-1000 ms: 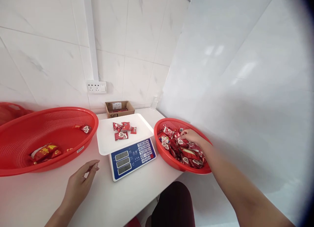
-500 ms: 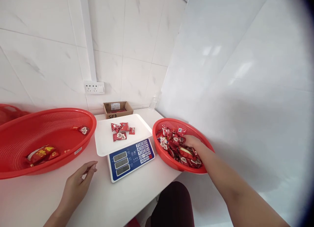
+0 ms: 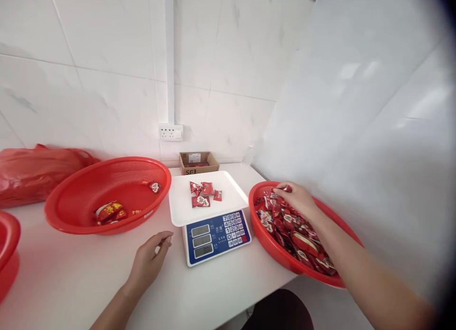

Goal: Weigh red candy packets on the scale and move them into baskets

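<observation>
My right hand hovers over the right red basket, which is full of red wrapped candies; its fingers pinch one red candy. My left hand rests on the white table left of the scale, fingers loosely curled, holding nothing. The electronic scale has a blue keypad panel, and its white tray carries several red candies.
A big red basket at the left holds a few candy packs. Part of another red basket shows at the far left edge. A red plastic bag and a small cardboard box sit against the tiled wall.
My right hand has risen out of the candy heap with a candy pinched in its fingers. The view swung left, showing more of the table's left side.
</observation>
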{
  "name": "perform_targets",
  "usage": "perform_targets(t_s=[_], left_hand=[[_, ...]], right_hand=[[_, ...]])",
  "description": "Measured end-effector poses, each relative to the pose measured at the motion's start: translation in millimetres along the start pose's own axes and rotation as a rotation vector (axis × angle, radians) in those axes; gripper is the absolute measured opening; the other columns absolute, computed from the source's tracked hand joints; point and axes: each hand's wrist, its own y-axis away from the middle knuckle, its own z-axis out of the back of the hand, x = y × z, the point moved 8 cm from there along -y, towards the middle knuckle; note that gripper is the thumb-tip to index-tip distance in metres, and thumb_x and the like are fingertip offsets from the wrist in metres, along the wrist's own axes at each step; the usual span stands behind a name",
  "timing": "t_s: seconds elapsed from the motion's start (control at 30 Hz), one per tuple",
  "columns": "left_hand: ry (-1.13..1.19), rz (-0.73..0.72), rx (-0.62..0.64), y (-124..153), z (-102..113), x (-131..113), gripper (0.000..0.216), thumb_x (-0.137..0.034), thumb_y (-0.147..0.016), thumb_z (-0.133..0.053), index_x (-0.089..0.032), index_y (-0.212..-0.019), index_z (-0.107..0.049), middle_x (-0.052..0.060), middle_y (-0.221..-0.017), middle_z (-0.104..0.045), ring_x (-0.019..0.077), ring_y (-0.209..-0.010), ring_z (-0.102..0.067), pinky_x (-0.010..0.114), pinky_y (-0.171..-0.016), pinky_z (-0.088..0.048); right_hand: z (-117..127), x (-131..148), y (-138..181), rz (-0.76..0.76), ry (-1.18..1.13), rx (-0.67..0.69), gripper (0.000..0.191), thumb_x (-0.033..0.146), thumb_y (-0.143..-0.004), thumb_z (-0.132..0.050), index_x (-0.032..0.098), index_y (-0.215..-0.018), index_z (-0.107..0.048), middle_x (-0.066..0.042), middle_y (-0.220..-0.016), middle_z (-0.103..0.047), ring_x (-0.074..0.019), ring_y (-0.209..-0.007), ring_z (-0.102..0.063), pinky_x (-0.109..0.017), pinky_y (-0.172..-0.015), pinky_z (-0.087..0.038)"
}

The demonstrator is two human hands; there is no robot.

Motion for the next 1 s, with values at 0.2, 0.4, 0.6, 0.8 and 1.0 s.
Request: perform_targets(t_s=[0.2,0.4,0.6,0.8,1.0], left_hand=[[0.003,0.012,-0.025,2.4,2.5,6.1,0.028,-0.043,-0.082,-0.044,-0.022,-0.09,-0.062,0.002,-0.075,-0.067,0.0159,-0.07,-0.065,0.024,-0.059,-0.05],[0.006,0.007,-0.033,3.4,6.1,4.9,0.028,-0.041,-0.084,-0.043,-0.022,-0.091,-0.061,0.002,-0.074,-0.066,0.0159,-0.069,-0.063,0.026,-0.061,-0.05],[0.012,-0.011,-0.024,5.5,3.7,5.7,0.027,-0.04,-0.086,-0.042,-0.022,-0.094,-0.061,0.003,-0.077,-0.066,0.016,-0.072,-0.063,0.026,-0.062,-0.05],[0.025,-0.041,-0.029,8.1,0.1,4.0,0.025,-0.037,-0.086,-0.044,-0.022,-0.095,-0.062,0.002,-0.078,-0.066,0.0146,-0.073,-0.063,0.025,-0.064,-0.05],[0.008,0.005,-0.114,6.0,9.8,3.0,0.027,-0.039,-0.085,-0.046,-0.02,-0.093,-0.062,0.003,-0.076,-0.066,0.0155,-0.073,-0.064,0.024,-0.062,-0.049]], right_hand=[[-77.4,115.7,15.9,0.108,-0.512,0.251,0.019,0.038,-0.071,-0.06,0.02,-0.076,-0.06,0.0,-0.064,-0.059,-0.0134,-0.058,-0.055,-0.024,-0.052,-0.044],[-111.2,152.8,20.5,0.162,-0.52,0.26,0.037,0.035,-0.074,-0.058,0.02,-0.108,-0.055,-0.007,-0.102,-0.06,-0.0149,-0.076,-0.058,-0.027,-0.061,-0.049],[-66.5,122.3,49.2,0.248,-0.486,0.119,0.034,0.031,-0.078,-0.049,0.024,-0.111,-0.052,-0.007,-0.113,-0.059,-0.0201,-0.097,-0.058,-0.036,-0.085,-0.046],[-15.9,30.8,80.8,0.098,-0.226,-0.114,0.028,0.043,-0.079,-0.045,0.025,-0.097,-0.058,-0.007,-0.108,-0.061,-0.026,-0.105,-0.055,-0.043,-0.093,-0.042],[-16.1,-4.9,124.2,0.165,0.033,-0.151,0.048,0.052,-0.081,-0.038,0.025,-0.119,-0.052,-0.01,-0.135,-0.045,-0.0313,-0.125,-0.041,-0.05,-0.098,-0.038]])
